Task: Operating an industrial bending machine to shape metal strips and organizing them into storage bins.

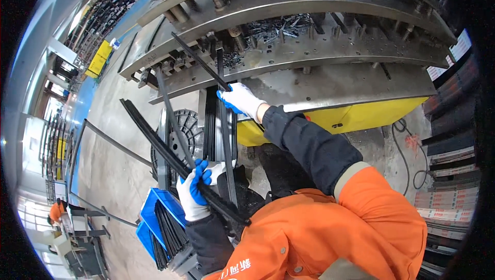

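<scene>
My left hand [192, 197], in a white glove with blue fingers, is closed around long black profile strips [154, 139] that slant from upper left down to my body. How many strips lie in that grip I cannot tell. Farther forward, my right hand [241, 99], gloved alike, grips a thinner black strip [198, 61]. Its far end points up and left to the lower tooling of a steel press [289, 59]. More dark strips [210, 125] stand lengthwise between the hands, partly behind them.
Metal scraps [281, 28] lie between the press plates. Yellow panels [374, 116] face me below. A black spool [185, 128] and a blue bin [147, 212] holding strips stand at left. Long stacks [448, 182] line the right, near a floor cable [399, 151]. Another person [58, 210] is far left.
</scene>
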Available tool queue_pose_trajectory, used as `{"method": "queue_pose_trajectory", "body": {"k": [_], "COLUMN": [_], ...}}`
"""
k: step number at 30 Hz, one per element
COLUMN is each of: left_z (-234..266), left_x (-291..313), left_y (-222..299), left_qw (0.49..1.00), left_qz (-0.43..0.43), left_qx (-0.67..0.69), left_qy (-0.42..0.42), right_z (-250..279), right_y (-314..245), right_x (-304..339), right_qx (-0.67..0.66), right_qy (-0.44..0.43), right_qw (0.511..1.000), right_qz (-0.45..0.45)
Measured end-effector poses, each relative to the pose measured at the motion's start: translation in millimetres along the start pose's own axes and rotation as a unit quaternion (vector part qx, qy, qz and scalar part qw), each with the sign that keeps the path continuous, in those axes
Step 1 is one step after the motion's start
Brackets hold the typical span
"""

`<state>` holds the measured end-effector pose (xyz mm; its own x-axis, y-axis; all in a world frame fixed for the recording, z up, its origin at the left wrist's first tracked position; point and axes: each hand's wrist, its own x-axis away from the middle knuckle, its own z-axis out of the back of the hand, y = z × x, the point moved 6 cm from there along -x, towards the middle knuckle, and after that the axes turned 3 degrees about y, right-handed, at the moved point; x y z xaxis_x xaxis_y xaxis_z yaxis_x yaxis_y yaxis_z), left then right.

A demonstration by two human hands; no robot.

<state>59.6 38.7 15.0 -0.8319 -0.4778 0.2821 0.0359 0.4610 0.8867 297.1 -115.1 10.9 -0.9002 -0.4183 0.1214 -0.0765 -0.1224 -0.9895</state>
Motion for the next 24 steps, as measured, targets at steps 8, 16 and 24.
{"method": "queue_pose_trajectory", "body": {"k": [8,16,24], "left_z": [75.1,44.4,-1.3], "left_x": [31.2,23.6,-16.3], "left_y": [33.8,-1.2,-38.6], "left_qw": [0.983,0.979,0.988], "left_qz": [-0.015,0.022,0.045], "left_qx": [-0.168,-0.194,-0.148], "left_qy": [0.073,0.064,-0.016], "right_z": [3.2,-11.9,50.1], "right_y": [-3.7,8.0,-32.4], "right_x": [-5.1,19.0,48.2], "right_qx": [-0.025,-0.055,-0.241], "right_qy": [0.012,-0.138,-0.111], "right_qw": [0.999,0.989,0.954], "right_qz": [0.027,0.003,0.141]}}
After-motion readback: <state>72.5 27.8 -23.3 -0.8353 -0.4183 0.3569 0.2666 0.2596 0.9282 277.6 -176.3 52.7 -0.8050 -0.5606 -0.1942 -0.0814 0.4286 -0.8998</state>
